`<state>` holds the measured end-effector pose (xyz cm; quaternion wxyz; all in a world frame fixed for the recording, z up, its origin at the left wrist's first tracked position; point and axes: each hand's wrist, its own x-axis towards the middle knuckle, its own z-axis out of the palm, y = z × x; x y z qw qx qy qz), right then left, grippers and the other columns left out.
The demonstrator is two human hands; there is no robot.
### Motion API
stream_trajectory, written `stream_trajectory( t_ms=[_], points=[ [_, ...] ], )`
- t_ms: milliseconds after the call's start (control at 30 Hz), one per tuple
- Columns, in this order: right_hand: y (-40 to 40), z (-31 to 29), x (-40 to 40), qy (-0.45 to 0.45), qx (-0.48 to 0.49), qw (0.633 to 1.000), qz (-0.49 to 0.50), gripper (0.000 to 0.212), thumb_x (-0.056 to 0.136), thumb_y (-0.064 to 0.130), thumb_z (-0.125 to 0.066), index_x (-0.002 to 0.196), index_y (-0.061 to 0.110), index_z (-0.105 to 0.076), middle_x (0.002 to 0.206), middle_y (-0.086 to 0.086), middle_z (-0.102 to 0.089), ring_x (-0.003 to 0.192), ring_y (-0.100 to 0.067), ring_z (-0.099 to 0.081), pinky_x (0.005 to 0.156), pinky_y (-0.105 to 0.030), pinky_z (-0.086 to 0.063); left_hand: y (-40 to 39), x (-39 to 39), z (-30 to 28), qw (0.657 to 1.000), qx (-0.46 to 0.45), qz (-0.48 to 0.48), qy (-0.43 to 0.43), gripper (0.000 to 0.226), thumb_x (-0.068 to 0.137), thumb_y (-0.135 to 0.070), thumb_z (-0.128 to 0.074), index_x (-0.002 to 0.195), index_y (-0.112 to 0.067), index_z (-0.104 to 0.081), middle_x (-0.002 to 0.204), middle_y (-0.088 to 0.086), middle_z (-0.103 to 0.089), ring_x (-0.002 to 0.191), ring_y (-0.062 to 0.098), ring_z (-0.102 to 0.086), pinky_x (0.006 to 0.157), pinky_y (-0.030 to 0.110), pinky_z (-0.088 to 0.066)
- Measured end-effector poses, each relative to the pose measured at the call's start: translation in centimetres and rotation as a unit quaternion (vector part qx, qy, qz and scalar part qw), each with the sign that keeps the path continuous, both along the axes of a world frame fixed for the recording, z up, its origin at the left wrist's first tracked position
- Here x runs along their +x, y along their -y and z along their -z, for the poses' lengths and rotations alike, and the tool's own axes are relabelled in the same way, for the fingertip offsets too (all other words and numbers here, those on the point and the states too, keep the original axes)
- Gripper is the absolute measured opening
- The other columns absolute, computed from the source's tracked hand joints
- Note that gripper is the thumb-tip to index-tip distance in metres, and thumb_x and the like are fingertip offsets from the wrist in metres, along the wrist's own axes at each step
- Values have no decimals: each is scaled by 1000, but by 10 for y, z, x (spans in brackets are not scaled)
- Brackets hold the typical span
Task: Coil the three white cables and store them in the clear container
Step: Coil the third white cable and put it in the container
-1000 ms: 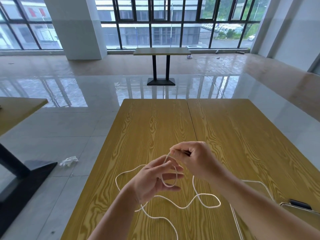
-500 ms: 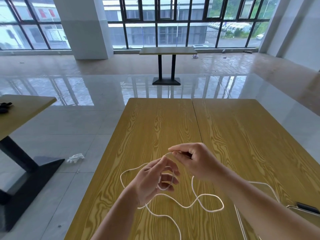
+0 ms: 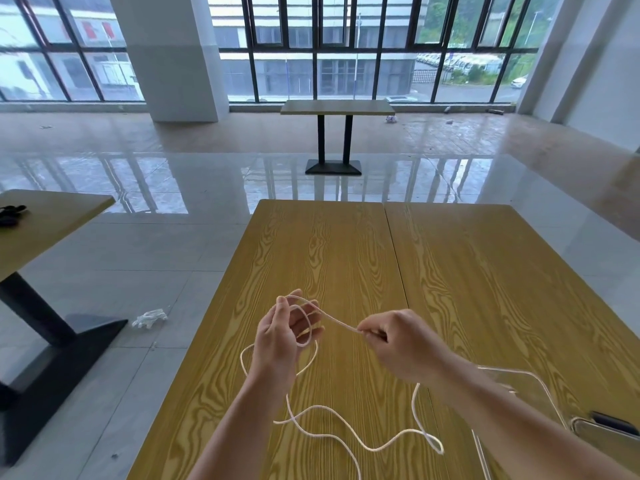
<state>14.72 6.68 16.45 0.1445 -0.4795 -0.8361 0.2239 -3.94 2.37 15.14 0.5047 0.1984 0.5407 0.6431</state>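
Above the desk (image 3: 329, 258), your right hand (image 3: 398, 348) pinches the white cable (image 3: 341, 323); keep tension, wrapping even loops round your left hand (image 3: 280, 336) fingers' grip.

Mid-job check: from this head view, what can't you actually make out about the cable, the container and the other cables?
- Thin white cable: its near end runs off the bottom edge.
- Clear plastic container: mostly hidden behind the right forearm and cut by the right edge; contents unreadable.
- Other two cables: not visible.
- Right hand: curled fingers hide its pinch on the cable.
- Left hand: number of loops unclear, blurred.
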Motion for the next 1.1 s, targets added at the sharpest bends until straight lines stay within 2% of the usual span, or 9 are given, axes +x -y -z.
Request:
stream_trajectory(
  t_ms=[100,267,400,500,600,733,833,967,1100],
  points=[
    [9,3,-7,2,-24,1000,-13,25,100,21,-53,113,19,-74,101,7,-77,90,-7,-70,84,-28,-57,-3,3,2,999,-18,-28,20,40,108,-31,-35,114,-7,-65,101,20,-75,94,29,-72,81,42,-58],
    [18,12,-14,23,-29,999,-40,24,99,24,-52,98,14,-74,83,3,-75,73,-11,-68,71,-35,-58,-6,5,2,992,-38,-45,114,44,107,-37,-34,113,-7,-66,106,22,-69,95,37,-70,88,52,-57],
    [23,13,-16,8,-47,997,-60,24,99,24,-52,103,20,-75,79,11,-72,71,-7,-67,68,-26,-56,-10,1,4,978,-29,-58,200,44,106,-39,-37,111,-9,-68,90,16,-60,80,27,-64,68,41,-59],
    [29,10,-17,1,-67,994,-85,25,101,23,-51,110,21,-74,77,16,-69,69,-2,-65,69,-20,-54,-13,-5,9,972,-35,-64,225,40,106,-36,-36,104,-9,-66,78,10,-51,62,17,-49,53,29,-46],
    [32,7,-14,-6,-79,992,-94,27,101,21,-51,119,20,-71,104,4,-77,87,-6,-71,84,-26,-59,-15,-13,13,968,-44,-81,233,37,107,-33,-35,102,-8,-61,76,8,-47,59,15,-41,51,26,-37],
    [34,-1,-7,-8,-101,988,-115,25,101,17,-51,114,16,-73,91,-2,-77,71,-13,-71,72,-27,-60,-20,-30,18,968,-59,-115,216,36,106,-32,-36,99,-6,-60,76,8,-45,59,14,-39,54,26,-35],
    [34,-12,-4,6,-109,985,-131,26,101,20,-53,118,19,-72,99,0,-77,78,-9,-71,72,-21,-58,-24,-39,20,967,-63,-137,206,36,107,-30,-36,96,-5,-60,76,7,-44,58,13,-38,53,26,-34],
    [35,-32,-5,-13,-120,981,-153,22,101,23,-57,114,21,-74,62,15,-64,49,0,-54,51,-11,-42,-27,-43,18,971,-62,-130,193,36,106,-31,-38,97,-5,-61,78,8,-45,59,13,-40,54,26,-36],
    [31,-44,-10,-49,-77,986,-143,18,98,17,-60,94,14,-77,56,12,-58,49,-2,-53,50,-13,-41,-20,-28,6,991,-83,-36,96,39,105,-37,-41,107,-8,-67,89,9,-54,71,17,-52,57,32,-47]
  ],
)
